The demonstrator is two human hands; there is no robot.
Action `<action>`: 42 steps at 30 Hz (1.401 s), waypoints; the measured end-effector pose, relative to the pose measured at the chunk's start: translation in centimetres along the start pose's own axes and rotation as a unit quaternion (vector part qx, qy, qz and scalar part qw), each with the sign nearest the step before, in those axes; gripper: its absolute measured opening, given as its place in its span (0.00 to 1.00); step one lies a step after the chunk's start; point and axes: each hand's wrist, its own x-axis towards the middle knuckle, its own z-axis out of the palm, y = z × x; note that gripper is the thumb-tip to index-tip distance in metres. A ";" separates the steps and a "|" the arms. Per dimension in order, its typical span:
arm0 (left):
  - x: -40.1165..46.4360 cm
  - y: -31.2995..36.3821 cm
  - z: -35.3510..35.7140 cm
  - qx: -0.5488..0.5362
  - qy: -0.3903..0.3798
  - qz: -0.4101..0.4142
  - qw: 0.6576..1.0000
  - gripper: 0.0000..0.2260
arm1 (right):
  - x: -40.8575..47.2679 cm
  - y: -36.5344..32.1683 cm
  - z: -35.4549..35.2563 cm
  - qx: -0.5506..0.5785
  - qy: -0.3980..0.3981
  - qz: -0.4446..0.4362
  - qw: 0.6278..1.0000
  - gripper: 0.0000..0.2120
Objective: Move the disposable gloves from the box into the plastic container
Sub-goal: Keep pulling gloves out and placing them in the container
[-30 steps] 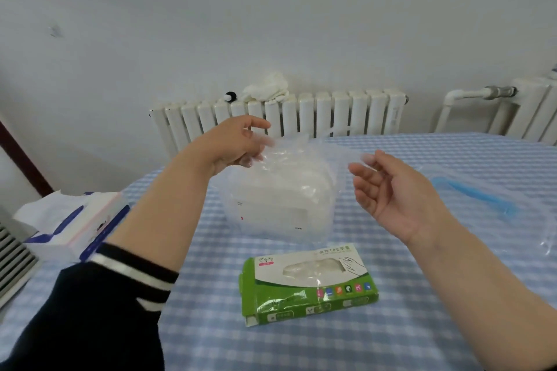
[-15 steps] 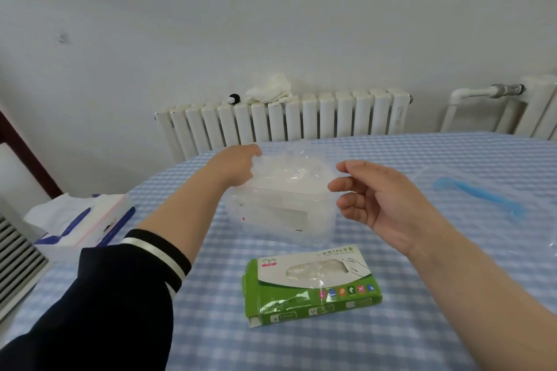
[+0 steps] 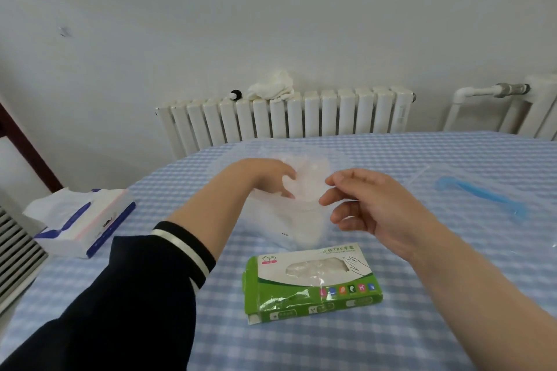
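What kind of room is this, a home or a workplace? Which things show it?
Most likely a room in a home, perhaps a dining area. A white radiator stands against the plain wall with a cloth left on top, the table wears a blue checked tablecloth, and a tissue pack lies on it.

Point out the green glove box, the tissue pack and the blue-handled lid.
green glove box (image 3: pixel 312 281), head view, top face.
tissue pack (image 3: pixel 87 224), head view, top face.
blue-handled lid (image 3: pixel 479 194), head view, blue handle.
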 end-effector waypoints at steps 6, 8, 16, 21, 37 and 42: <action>-1.6 -0.3 -0.3 -0.065 0.112 0.024 0.991 0.18 | -0.2 2.1 0.4 -0.545 -0.164 -0.028 0.822 0.16; -3.0 -0.5 -0.6 -0.077 0.163 0.037 0.983 0.16 | -0.3 2.8 0.8 -0.620 -0.205 -0.022 0.757 0.24; -7.8 -4.1 1.2 -0.196 0.082 0.038 0.976 0.07 | -0.1 5.0 1.0 -0.672 -0.229 -0.038 0.703 0.47; -6.7 -2.3 3.0 -0.244 0.183 0.031 0.952 0.08 | 0.2 6.3 1.1 -0.692 -0.204 -0.073 0.688 0.46; -9.5 0.6 12.7 -0.261 0.225 0.130 0.930 0.32 | 2.1 7.2 1.0 -0.575 -0.131 -0.099 0.801 0.12; -8.9 0.0 15.3 -0.183 0.193 0.158 0.951 0.36 | 2.4 7.6 1.2 -0.622 -0.131 -0.171 0.753 0.10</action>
